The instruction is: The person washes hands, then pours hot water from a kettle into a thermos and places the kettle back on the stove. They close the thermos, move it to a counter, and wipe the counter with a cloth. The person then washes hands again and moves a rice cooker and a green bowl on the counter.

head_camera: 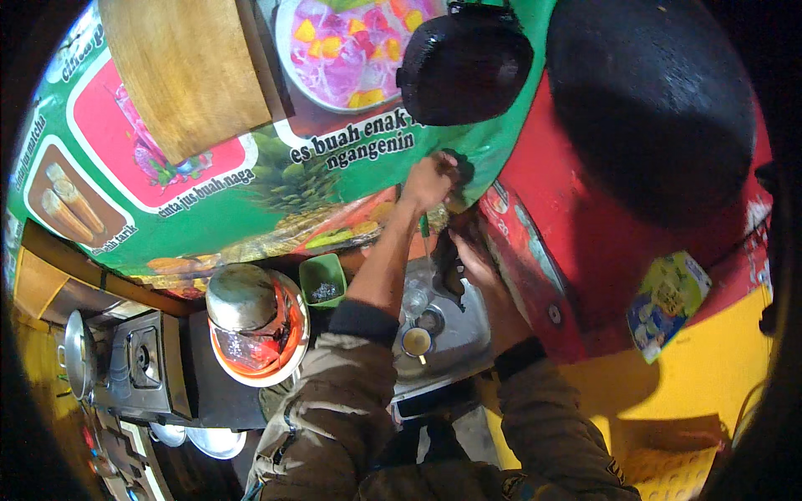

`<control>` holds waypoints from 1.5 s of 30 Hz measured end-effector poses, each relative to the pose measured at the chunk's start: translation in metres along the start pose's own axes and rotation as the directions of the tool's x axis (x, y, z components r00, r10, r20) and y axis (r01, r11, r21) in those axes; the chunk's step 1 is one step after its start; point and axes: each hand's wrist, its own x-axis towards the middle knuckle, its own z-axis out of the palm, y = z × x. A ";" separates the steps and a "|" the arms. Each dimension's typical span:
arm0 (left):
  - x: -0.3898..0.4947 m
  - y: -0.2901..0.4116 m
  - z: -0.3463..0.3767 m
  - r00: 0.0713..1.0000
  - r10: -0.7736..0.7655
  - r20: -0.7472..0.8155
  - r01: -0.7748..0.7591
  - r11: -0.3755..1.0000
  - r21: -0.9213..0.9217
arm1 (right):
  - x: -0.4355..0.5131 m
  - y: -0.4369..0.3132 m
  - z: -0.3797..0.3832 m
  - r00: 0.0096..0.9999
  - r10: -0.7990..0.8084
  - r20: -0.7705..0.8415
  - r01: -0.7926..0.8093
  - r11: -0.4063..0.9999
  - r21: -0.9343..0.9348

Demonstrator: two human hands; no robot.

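My left hand (431,181) is raised against the green banner wall above the sink, its fingers curled; what they touch is hard to see. Just below it, a green spout or hose end (425,225) points down into the metal sink (470,332). My right hand (473,258) is lower, over the sink's right side, beside a dark shape (447,266) that I cannot identify; its grip is hidden. In the sink stand a clear glass (415,297) and a cup (416,342) with a tan inside, close to the drain (431,319).
Left of the sink are a green square container (322,280) and an orange-and-white basin (304,313) holding a metal pot (241,296). Farther left is a gas stove (147,363). A wooden board (188,69), a black square pan (467,69) and a large black wok (651,106) hang above.
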 end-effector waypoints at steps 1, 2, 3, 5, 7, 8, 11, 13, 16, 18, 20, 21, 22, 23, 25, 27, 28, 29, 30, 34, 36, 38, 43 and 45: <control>-0.012 -0.005 0.001 0.997 -0.002 -0.076 -0.014 0.976 -0.216 | 0.011 0.002 0.006 0.995 0.104 0.002 -0.104 0.993 -0.047; -0.031 -0.014 0.004 0.986 0.067 -0.156 -0.129 0.892 -0.434 | 0.024 0.004 0.011 0.985 0.171 0.008 -0.169 0.982 -0.089; -0.054 -0.028 0.006 0.963 -0.091 -0.253 -0.046 0.872 -0.488 | 0.036 0.011 0.022 0.982 0.180 -0.059 -0.186 0.974 -0.127; -0.097 -0.067 0.014 0.851 -0.225 -0.474 -0.052 0.863 -0.503 | 0.063 0.029 0.036 0.984 0.107 -0.139 -0.152 0.920 -0.362; -0.125 -0.112 0.033 0.837 -0.381 -0.393 0.162 0.858 -0.487 | 0.078 0.051 0.037 0.981 0.161 -0.106 -0.193 0.845 -0.499; -0.133 -0.132 0.048 0.863 -0.390 -0.322 0.188 0.839 -0.511 | 0.081 0.065 0.038 0.982 0.084 -0.168 -0.157 0.857 -0.490; -0.151 -0.175 0.086 0.908 -0.419 -0.023 0.284 0.653 -0.702 | 0.086 0.097 0.038 0.975 0.159 -0.159 -0.140 0.983 0.122; -0.165 -0.184 0.108 0.908 -0.380 -0.177 0.216 0.787 -0.578 | 0.090 0.097 0.027 0.968 0.252 -0.005 -0.201 0.786 0.584; -0.190 -0.178 0.130 0.740 -0.665 0.103 0.603 0.587 -0.540 | 0.107 0.073 0.007 0.963 0.270 -0.003 -0.225 0.810 0.541; -0.189 -0.170 0.134 0.770 -0.637 -0.027 0.401 0.517 -0.756 | 0.113 0.056 -0.001 0.958 0.277 0.078 -0.273 0.790 0.549; -0.174 -0.164 0.132 0.628 -0.768 -0.125 0.115 0.250 -0.961 | 0.106 0.053 -0.005 0.954 0.274 0.125 -0.297 0.794 0.530; -0.162 -0.165 0.124 0.634 -0.760 -0.139 0.106 0.264 -0.959 | 0.094 0.063 0.000 0.941 0.333 0.055 -0.316 0.812 0.491; -0.151 -0.164 0.120 0.607 -0.791 -0.079 0.123 0.193 -0.973 | 0.080 0.078 0.010 0.977 0.200 -0.071 -0.171 0.942 0.289; -0.142 -0.164 0.115 0.652 -0.752 -0.094 0.028 0.148 -0.989 | 0.059 0.097 0.018 0.984 0.120 -0.129 -0.098 0.981 0.167; -0.137 -0.162 0.115 0.683 -0.699 -0.213 0.009 0.300 -0.954 | 0.046 0.114 0.025 0.962 0.271 -0.042 -0.254 0.939 0.230; -0.145 -0.157 0.122 0.756 -0.588 -0.287 0.240 0.658 -0.713 | 0.050 0.115 0.031 0.971 0.166 -0.174 -0.079 0.904 0.421; -0.149 -0.156 0.125 0.771 -0.582 -0.258 0.282 0.676 -0.681 | 0.052 0.110 0.032 0.964 0.168 -0.207 -0.070 0.910 0.409; -0.156 -0.155 0.130 0.775 -0.557 -0.298 0.254 0.707 -0.660 | 0.056 0.104 0.036 0.966 0.118 -0.232 -0.022 0.924 0.381; -0.157 -0.157 0.128 0.780 -0.565 -0.268 0.279 0.698 -0.659 | 0.054 0.098 0.037 0.954 0.253 -0.163 -0.163 0.889 0.428; -0.153 -0.180 0.114 0.825 -0.497 -0.269 0.436 0.863 -0.256 | 0.021 0.098 0.055 0.946 0.317 0.063 -0.308 0.826 0.473; -0.151 -0.194 0.114 0.871 -0.482 -0.092 0.461 0.868 -0.183 | 0.017 0.099 0.056 0.963 0.257 0.076 -0.262 0.837 0.480; -0.156 -0.207 0.128 0.871 -0.448 -0.204 0.316 0.827 -0.466 | 0.021 0.102 0.051 0.948 0.309 -0.079 -0.271 0.910 0.314; -0.173 -0.249 0.161 0.857 -0.504 -0.104 0.437 0.820 -0.370 | 0.022 0.124 0.035 0.904 0.395 0.166 -0.419 0.735 0.534; -0.168 -0.262 0.162 0.848 -0.517 0.113 0.527 0.802 -0.282 | 0.019 0.136 0.035 0.985 0.103 0.136 -0.164 0.789 0.592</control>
